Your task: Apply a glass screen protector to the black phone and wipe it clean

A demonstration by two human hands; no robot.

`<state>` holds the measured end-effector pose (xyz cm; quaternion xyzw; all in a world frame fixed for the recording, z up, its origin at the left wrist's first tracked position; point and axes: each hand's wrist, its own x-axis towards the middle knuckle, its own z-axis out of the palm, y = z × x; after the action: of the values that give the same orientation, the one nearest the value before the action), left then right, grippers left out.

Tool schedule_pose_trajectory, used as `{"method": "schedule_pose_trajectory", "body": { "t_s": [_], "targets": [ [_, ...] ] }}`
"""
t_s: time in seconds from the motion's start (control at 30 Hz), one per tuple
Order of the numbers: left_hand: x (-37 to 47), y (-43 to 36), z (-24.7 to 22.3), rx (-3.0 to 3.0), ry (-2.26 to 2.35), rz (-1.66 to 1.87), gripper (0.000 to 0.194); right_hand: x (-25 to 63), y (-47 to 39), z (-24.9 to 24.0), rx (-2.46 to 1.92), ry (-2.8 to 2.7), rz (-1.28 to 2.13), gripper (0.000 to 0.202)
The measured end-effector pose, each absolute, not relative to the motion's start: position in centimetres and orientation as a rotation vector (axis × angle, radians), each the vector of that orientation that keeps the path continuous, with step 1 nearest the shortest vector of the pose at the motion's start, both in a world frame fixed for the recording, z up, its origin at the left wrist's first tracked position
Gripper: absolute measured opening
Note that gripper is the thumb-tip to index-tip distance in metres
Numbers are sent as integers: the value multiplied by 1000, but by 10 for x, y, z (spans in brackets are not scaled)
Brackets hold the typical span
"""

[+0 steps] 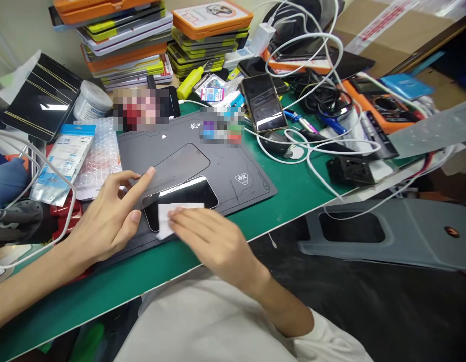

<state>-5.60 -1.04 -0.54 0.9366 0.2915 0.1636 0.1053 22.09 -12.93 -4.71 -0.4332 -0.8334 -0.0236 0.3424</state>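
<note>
A smartphone (191, 192) with a dark, glossy screen lies face up on the dark grey work mat (251, 188). My right hand (216, 241) presses a white wipe (165, 221) against the screen's lower left part, fingers together on the cloth. Just left of the phone hovers my left hand (118, 213), index finger stretched out and thumb apart, with nothing in it. Behind the phone, a clear screen protector (180, 163) with a dark border rests flat on the mat, close to my left fingertip.
Stacks of orange and yellow cases (127, 48) stand at the back. Another phone (263, 103), tangled white cables (310, 146) and an orange multimeter (386, 105) crowd the right. A blue-and-white packet (63, 161) and a white tub (91, 100) are at left. A grey stool (406, 231) stands beyond the table edge.
</note>
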Motion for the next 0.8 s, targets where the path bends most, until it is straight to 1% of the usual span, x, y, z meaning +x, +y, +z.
{"method": "schedule_pose_trajectory", "body": {
  "t_s": [0.1,0.17,0.23,0.3,0.37,0.47,0.57,0.67,0.73,0.8],
  "targets": [
    [-57,-11,-5,2763,858,425,72,261,-122,-45,-1261,-1994,-249,36],
    [-56,-12,-4,2772,861,415,73,285,-116,-45,-1406,-1823,-365,27],
    [-56,-12,-4,2804,856,427,73,302,-108,-47,-1510,-1680,-382,23],
    [-55,-12,-3,2851,842,442,74,311,-100,-50,-1564,-1590,-332,24],
    [-54,-12,-3,2890,835,440,76,313,-93,-52,-1591,-1554,-282,29],
    [-54,-12,-4,2926,820,443,76,303,-88,-54,-1608,-1529,-268,43],
    [-55,-13,-6,2941,786,470,77,290,-91,-54,-1500,-1585,-231,52],
    [-57,-14,-8,2924,773,483,78,285,-93,-53,-1289,-1765,-76,56],
    [-59,-15,-10,2916,766,451,79,286,-93,-53,-1241,-1853,58,66],
    [-59,-14,-10,2917,746,419,80,290,-92,-52,-1289,-1899,176,78]
  ]
}}
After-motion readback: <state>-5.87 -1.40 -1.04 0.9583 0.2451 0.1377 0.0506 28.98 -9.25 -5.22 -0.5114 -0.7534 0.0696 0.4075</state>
